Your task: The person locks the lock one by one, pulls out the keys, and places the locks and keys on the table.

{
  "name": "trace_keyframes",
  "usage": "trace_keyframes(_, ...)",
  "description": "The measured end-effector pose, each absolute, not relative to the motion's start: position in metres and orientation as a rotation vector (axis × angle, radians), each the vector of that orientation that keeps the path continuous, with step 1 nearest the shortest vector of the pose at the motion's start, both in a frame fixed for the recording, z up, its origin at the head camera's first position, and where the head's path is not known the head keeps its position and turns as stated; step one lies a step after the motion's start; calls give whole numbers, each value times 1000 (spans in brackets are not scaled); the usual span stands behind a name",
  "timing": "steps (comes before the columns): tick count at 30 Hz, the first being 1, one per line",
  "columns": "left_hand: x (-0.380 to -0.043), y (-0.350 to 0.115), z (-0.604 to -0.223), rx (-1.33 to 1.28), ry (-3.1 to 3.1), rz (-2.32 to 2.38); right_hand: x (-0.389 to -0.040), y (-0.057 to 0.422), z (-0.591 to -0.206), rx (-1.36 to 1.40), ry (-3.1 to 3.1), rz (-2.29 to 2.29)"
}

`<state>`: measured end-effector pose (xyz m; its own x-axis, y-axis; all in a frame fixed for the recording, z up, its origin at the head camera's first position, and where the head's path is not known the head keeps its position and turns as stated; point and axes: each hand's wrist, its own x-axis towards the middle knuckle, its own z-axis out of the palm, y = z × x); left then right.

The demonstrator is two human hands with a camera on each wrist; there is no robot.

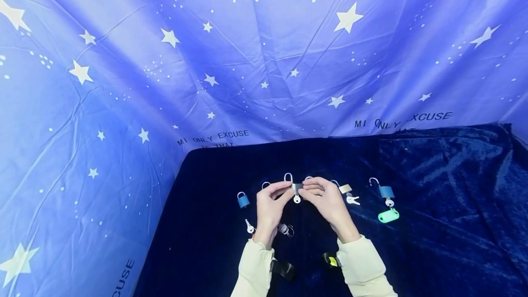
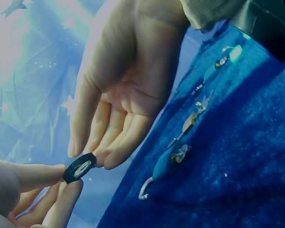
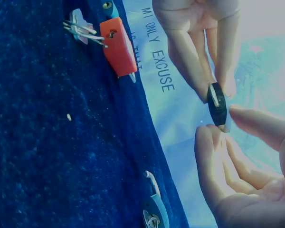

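Up between both hands is a small black padlock (image 1: 297,189), its dark lower end facing the wrist cameras. A silver key (image 1: 297,199) hangs below it, and a silver shackle (image 1: 288,178) stands raised above it, to the left. My left hand (image 1: 270,203) pinches one end of the body between thumb and fingers; in the left wrist view this hand (image 2: 31,194) comes from the lower left. At the opposite end, the thumb and fingertips of my right hand (image 1: 327,200) pinch the padlock (image 3: 217,105).
Dark blue velvet (image 1: 445,242) covers the table. A blue padlock (image 1: 243,200) lies left; a brass padlock (image 1: 345,188) and a blue padlock (image 1: 387,191) with a green tag (image 1: 388,215) lie right. An orange-red padlock (image 3: 118,47) has keys beside it. Loose keys (image 1: 286,229) lie nearer. Starry curtains (image 1: 264,58) hang behind.
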<state>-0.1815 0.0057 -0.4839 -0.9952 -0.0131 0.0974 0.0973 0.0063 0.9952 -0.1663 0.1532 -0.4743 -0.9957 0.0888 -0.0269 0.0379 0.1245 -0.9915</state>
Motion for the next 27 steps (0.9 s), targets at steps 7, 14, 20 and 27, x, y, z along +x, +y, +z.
trace_keyframes(7,-180,5,-480,-156,-2076,-2252,-166,152,-475,-95,-2218,2245)
trace_keyframes(14,-182,2,-479,-130,-2053,-2352,-166,152,-474,-57,-2167,2304)
trace_keyframes(20,-183,-2,-477,-87,-1984,-2512,-167,152,-474,9,-2190,2270)
trace_keyframes(27,-184,-5,-479,-93,-1995,-2504,-167,152,-476,75,-2168,2321)
